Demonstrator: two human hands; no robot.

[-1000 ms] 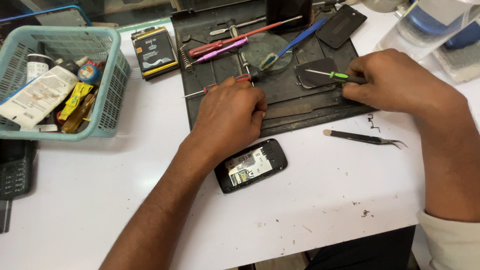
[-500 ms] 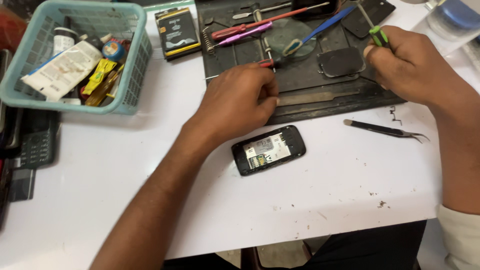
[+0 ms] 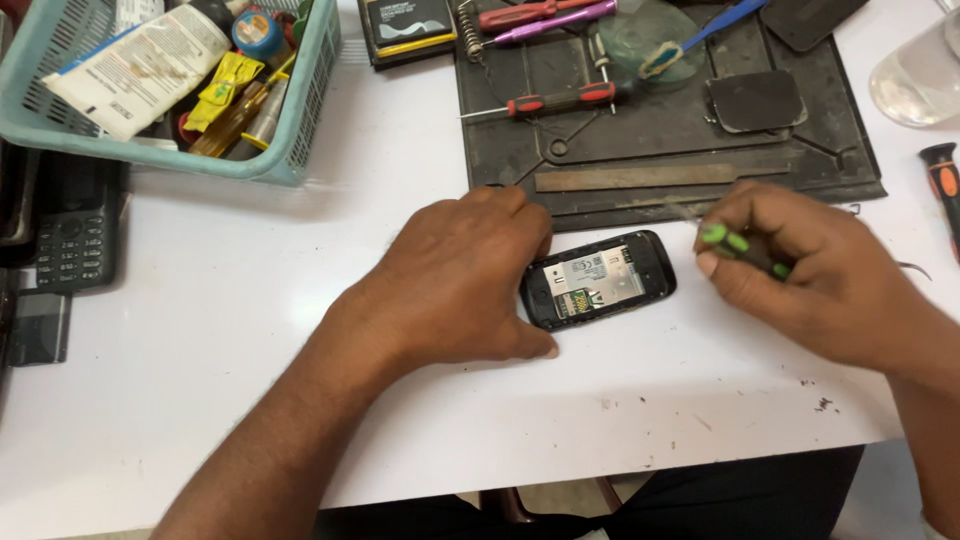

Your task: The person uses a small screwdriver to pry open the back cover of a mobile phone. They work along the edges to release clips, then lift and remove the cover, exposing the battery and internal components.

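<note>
Two hands flank the opened phone (image 3: 598,279) on the white desk (image 3: 250,330). Left hand (image 3: 455,280) steadies its nine o'clock end, fingers flat. Right hand (image 3: 800,270), at three o'clock, pinches a green-handled screwdriver (image 3: 745,250); phone's long axis runs nine-to-three.

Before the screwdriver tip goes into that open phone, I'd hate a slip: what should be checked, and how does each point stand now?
1. Left hand steadying the open phone: ok, fingers rest on its left end.
2. Phone flat on the white table: ok.
3. Green-handled screwdriver gripped in right hand: ok.
4. Tip lined up on a screw: cannot tell, blurred.
5. Phone interior unobstructed: ok, back is off.
</note>
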